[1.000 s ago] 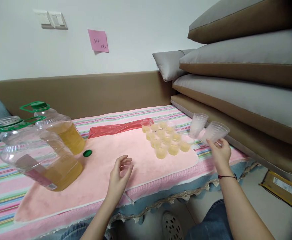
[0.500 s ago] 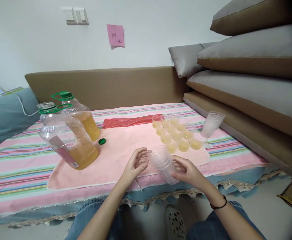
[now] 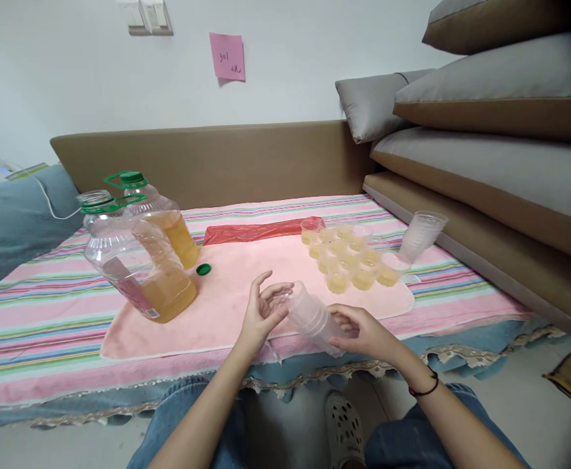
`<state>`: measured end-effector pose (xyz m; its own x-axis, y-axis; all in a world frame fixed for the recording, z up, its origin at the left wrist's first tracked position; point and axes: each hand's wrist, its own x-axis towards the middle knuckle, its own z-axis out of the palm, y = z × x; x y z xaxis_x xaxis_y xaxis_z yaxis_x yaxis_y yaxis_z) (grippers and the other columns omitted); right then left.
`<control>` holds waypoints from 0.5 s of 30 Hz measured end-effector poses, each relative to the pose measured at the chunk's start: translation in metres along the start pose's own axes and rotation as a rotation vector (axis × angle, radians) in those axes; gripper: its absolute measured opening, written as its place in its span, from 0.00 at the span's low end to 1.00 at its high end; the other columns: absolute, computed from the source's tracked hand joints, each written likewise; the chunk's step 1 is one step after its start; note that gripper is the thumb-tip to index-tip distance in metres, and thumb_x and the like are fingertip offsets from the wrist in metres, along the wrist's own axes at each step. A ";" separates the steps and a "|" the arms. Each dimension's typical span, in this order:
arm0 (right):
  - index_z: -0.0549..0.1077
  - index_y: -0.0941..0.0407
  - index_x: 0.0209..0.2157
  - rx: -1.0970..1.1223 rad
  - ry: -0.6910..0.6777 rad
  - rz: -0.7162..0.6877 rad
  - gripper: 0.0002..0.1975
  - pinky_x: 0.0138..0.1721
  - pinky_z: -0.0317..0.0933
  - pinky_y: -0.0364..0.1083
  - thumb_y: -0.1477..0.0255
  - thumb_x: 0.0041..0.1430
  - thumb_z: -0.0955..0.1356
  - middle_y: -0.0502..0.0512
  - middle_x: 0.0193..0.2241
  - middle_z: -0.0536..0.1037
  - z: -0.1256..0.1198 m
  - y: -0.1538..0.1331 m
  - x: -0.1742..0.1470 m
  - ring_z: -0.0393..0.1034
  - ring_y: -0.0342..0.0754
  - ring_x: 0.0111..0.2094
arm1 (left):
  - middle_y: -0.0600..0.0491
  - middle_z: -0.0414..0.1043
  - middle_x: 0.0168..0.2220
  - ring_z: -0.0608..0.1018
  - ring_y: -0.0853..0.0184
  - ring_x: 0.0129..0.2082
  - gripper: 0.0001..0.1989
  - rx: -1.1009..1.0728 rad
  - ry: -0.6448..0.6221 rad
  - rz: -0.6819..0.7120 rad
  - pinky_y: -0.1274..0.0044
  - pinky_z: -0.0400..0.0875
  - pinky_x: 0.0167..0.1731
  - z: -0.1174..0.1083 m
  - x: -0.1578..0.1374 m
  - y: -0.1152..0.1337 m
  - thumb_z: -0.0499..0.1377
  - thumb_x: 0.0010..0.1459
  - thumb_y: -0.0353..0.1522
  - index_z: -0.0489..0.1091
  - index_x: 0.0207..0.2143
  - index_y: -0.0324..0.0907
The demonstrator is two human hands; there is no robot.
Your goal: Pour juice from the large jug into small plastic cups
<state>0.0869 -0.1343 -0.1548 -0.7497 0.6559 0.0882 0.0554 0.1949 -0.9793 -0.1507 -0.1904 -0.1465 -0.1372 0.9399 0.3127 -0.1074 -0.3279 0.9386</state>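
Observation:
A nested stack of clear plastic cups lies tilted in front of me, its upper end pointing left. My right hand is closed around the stack's lower right side. At the upper left end is my left hand, fingers curved and apart, the fingertips near or touching the end cup. Several clear cups of pale yellow drink stand grouped on the pink mat beyond my right hand. Behind them, a second stack of empty cups leans to the right.
Two big clear jugs stand at left: the front jug is uncapped, the rear jug has a green lid. A green cap lies beside them. A red plastic bag lies behind the mat. Grey-brown cushions are piled at right.
My left hand has come closer to the end of the cup stack and its fingers have lifted. The stack tilts further left in my right hand. The view has shifted slightly.

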 end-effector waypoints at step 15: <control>0.71 0.55 0.41 -0.015 0.967 -0.252 0.29 0.50 0.66 0.52 0.53 0.41 0.76 0.58 0.42 0.75 -0.099 0.019 -0.021 0.71 0.55 0.47 | 0.41 0.72 0.55 0.76 0.60 0.52 0.37 0.266 0.328 0.048 0.64 0.68 0.52 -0.037 0.015 0.010 0.68 0.49 0.42 0.53 0.56 0.47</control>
<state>0.1690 -0.0722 -0.1575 0.1181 0.9045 0.4099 -0.0182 0.4146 -0.9098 -0.1901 -0.1828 -0.1380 -0.4469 0.8300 0.3338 0.1584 -0.2938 0.9426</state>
